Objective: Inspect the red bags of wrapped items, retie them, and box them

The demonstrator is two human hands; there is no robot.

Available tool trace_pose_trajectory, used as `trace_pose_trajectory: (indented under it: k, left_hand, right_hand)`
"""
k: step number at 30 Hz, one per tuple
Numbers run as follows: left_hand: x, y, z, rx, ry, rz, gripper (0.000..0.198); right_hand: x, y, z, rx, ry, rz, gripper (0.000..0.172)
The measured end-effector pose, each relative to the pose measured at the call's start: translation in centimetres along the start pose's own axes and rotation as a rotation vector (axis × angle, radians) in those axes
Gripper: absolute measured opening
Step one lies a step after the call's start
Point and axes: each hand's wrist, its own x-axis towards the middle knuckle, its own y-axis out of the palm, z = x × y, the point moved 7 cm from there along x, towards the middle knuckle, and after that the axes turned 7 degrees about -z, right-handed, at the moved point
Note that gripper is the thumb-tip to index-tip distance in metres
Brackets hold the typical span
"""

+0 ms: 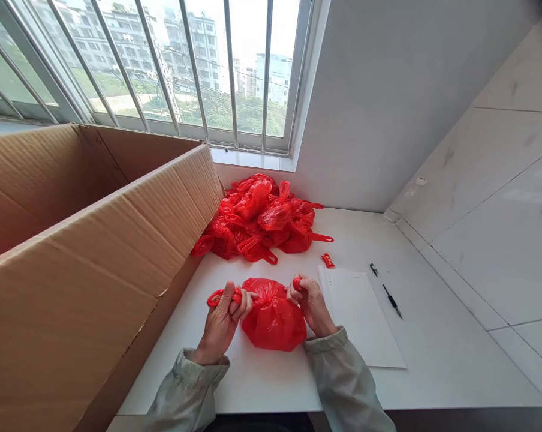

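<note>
In the head view, one red bag (275, 330) sits on the counter (446, 366) between the two hands. The left hand (221, 324) is curled tight around one handle, and the right hand (315, 306) is closed on the other. It looks like the bag's top is being pulled tight, maybe for a knot; the next pull seems to need both hands gripping firmly. There is one big box (95, 264), one paper (358, 324), one pen (390, 298) and one little red packet (328, 260). The pile of red bags (264, 213) is too tangled to count.
</note>
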Motion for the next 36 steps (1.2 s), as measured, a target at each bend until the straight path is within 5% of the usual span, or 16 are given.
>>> trace_pose_trajectory:
  k: [5, 9, 12, 17, 21, 27, 32, 36]
  left_hand:
    - [0.1, 3.0, -1.2, 0.348, 0.136, 0.16, 0.047]
    - [0.5, 4.7, -0.2, 0.57, 0.097, 0.237, 0.018]
    - [0.2, 5.0, 0.2, 0.762, 0.15, 0.231, 0.016]
    - [-0.9, 5.6, -0.3, 0.765, 0.286, 0.256, 0.01]
    - [-1.2, 5.4, -0.3, 0.721, 0.25, 0.267, 0.01]
    - [-0.9, 4.8, -0.4, 0.772, 0.187, 0.234, 0.022]
    - [-0.8, 4.2, 0.1, 0.844, 0.124, 0.219, 0.02]
    - [-0.5, 3.8, 0.1, 0.848, 0.122, 0.186, 0.017]
  right_hand:
    - [-0.6, 1.1, 1.6, -0.196, -0.111, 0.018, 0.017]
    - [-1.9, 2.6, 5.0, -0.433, -0.29, 0.033, 0.017]
    - [-3.5, 5.0, 7.1, -0.68, -0.428, 0.129, 0.019]
    - [-5.6, 7.9, 8.2, -0.85, -0.529, 0.282, 0.012]
    - [-5.0, 7.1, 7.7, -0.726, -0.436, 0.356, 0.037]
    - [-3.3, 5.1, 6.1, -0.976, -0.497, 0.366, 0.026]
    - [-3.5, 4.7, 5.7, -1.338, -0.561, 0.254, 0.026]
    - [-4.4, 4.1, 6.2, -1.403, -0.595, 0.122, 0.028]
